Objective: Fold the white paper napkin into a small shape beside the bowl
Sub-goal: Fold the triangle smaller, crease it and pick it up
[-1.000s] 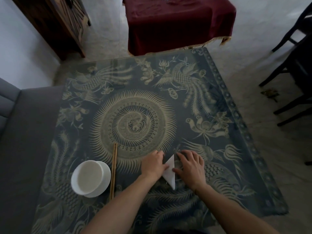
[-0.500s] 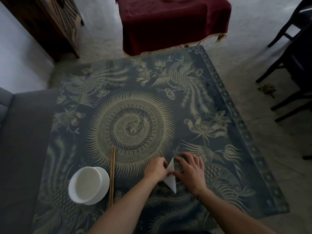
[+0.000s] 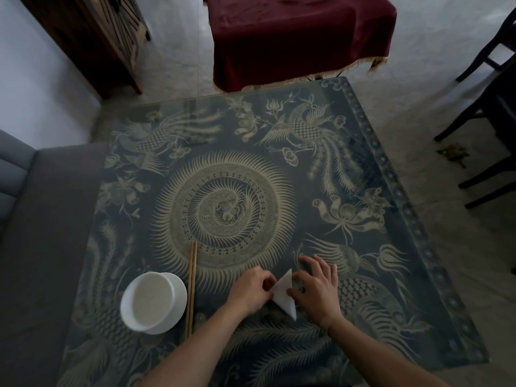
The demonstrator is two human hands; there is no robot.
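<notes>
White napkin (image 3: 284, 296), already a small triangle near the tabletop's (image 3: 363, 169) front edge; left hand (image 3: 252, 291) and right hand (image 3: 317, 289) pinch its sides, final creases likely remaining.

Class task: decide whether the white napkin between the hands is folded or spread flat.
Folded: the napkin shows as a small pointed triangle, pinched between the left hand and right hand.

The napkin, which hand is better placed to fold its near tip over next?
Probably the right hand: its thumb sits beside the napkin's near tip, while the left hand pins the far edge.
</notes>
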